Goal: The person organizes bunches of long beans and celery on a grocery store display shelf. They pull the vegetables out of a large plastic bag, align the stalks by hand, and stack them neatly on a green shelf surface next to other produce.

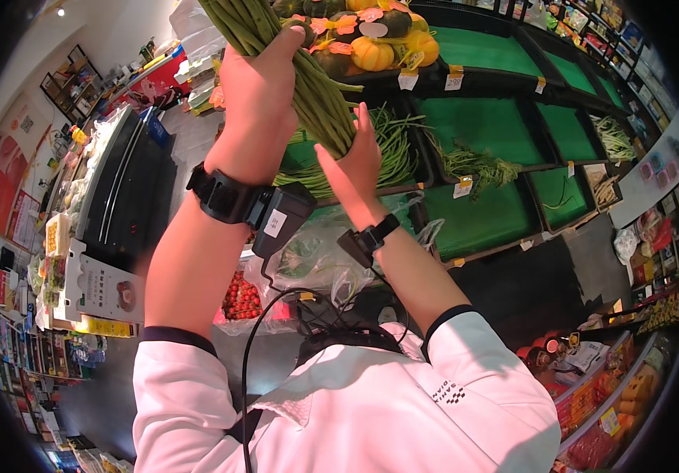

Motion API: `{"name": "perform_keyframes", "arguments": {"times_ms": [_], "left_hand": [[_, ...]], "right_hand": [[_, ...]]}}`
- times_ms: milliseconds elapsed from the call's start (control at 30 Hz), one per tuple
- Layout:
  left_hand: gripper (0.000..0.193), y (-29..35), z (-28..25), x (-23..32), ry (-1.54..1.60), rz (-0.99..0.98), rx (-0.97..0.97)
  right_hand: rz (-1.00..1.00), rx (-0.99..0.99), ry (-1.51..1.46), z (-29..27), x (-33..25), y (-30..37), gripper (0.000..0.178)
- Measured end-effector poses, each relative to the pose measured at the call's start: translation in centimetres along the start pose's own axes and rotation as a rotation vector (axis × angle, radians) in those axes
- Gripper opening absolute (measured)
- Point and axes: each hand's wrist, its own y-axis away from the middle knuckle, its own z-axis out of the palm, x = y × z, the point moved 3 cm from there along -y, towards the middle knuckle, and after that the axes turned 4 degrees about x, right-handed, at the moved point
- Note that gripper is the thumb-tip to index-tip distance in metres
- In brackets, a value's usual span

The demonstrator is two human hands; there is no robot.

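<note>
A thick bundle of long green beans (317, 98) slants across the upper middle, in front of the vegetable stand. My left hand (257, 91) is wrapped round its upper part, thumb lying over the stalks. At the lower end, my right hand (358, 167) cups the bean tips between thumb and fingers. Behind and below the bundle, more loose long beans (395, 150) lie in a bin of the stand. Both wrists wear black straps with small devices; a cable runs down from the left one.
Small pumpkins (373, 55) sit behind the bundle. Right of the beans are green-lined bins (477, 130), one with leafy greens (477, 167). Clear plastic bags (312, 248) and red cherry tomatoes (242, 298) lie close before me. A dark display counter (138, 185) stands left.
</note>
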Motion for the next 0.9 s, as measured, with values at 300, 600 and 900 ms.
{"name": "perform_keyframes", "arguments": {"times_ms": [300, 600, 900], "left_hand": [[0.015, -2.9, -11.4, -8.9, 0.075, -0.29, 0.269], [0.046, 1.7, -26.3, -29.6, 0.147, -0.731, 0.993], [0.034, 5.9, -27.7, -29.7, -0.183, -0.965, 0.714]], "right_hand": [[-0.29, -0.582, 0.225, -1.5, 5.1, -5.3, 0.06], [-0.314, -1.079, 0.483, 6.2, 14.8, 1.1, 0.068], [-0.124, -1.106, 0.528, 4.4, 21.8, 5.6, 0.064]]}}
